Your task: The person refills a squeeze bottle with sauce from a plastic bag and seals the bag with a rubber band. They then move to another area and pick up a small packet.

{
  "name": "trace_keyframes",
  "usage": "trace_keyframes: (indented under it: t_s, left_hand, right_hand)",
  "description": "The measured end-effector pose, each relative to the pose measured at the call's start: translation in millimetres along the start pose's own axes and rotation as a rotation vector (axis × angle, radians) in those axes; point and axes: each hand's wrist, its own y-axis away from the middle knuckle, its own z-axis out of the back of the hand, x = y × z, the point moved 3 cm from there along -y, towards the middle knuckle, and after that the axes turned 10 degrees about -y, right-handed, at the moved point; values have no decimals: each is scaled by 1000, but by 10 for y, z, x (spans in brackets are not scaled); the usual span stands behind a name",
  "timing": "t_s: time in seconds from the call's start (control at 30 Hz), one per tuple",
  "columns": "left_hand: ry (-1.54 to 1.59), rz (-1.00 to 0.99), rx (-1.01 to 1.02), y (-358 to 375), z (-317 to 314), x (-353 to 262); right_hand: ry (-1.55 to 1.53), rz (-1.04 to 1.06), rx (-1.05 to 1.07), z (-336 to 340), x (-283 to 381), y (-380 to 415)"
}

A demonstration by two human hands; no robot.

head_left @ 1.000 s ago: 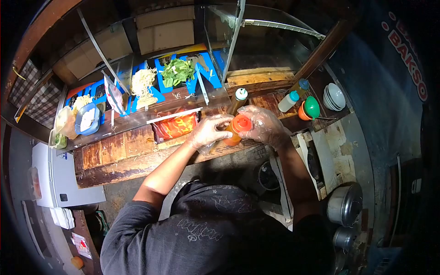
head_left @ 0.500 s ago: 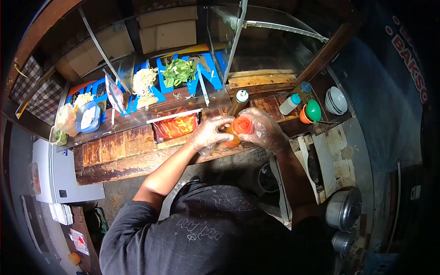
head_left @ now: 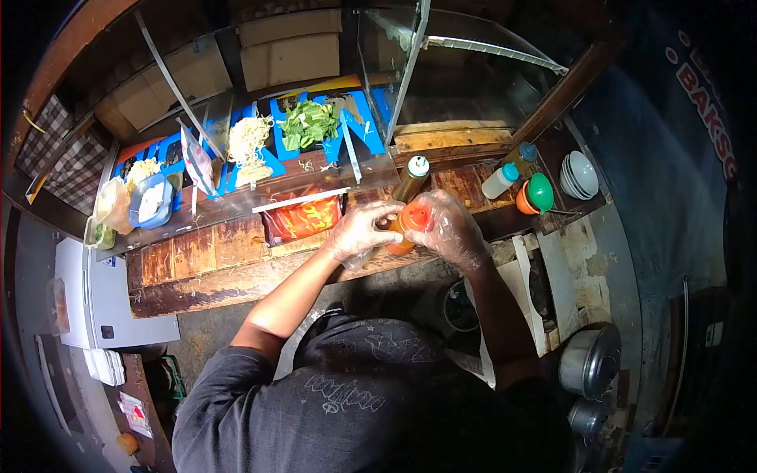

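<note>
Both hands wear clear plastic gloves and close on a squeeze bottle (head_left: 400, 247) with orange contents, over the wooden counter's front edge. My left hand (head_left: 361, 233) wraps the bottle's side, thumb and fingers curled round it. My right hand (head_left: 451, 230) grips its red cap (head_left: 415, 215) from the right. Just behind them stands a dark bottle (head_left: 412, 180) with a white top. Left of my left hand lies a red and orange packet (head_left: 303, 217). The lower part of the held bottle is partly hidden by my hands.
On the glass-case shelf are leafy greens (head_left: 308, 124), noodles (head_left: 250, 140) and a blue tub (head_left: 151, 202). To the right stand a white bottle (head_left: 500, 180), a green cup (head_left: 540, 192) and stacked bowls (head_left: 579, 174). Metal pots (head_left: 590, 363) sit lower right; a white cooler (head_left: 118, 303) lower left.
My right hand and forearm have shifted slightly left and turned around the red cap. My left hand keeps nearly the same place on the bottle.
</note>
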Motion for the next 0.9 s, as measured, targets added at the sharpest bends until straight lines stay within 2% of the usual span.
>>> trace_keyframes:
  t_s: [0.3,0.9]
  left_hand:
    - [-111,-74,7,-31,-15,-53]
    - [-72,-60,19,-40,-38,-45]
  right_hand:
    - [30,103,25,97,115,-32]
    - [-76,20,38,69,18,5]
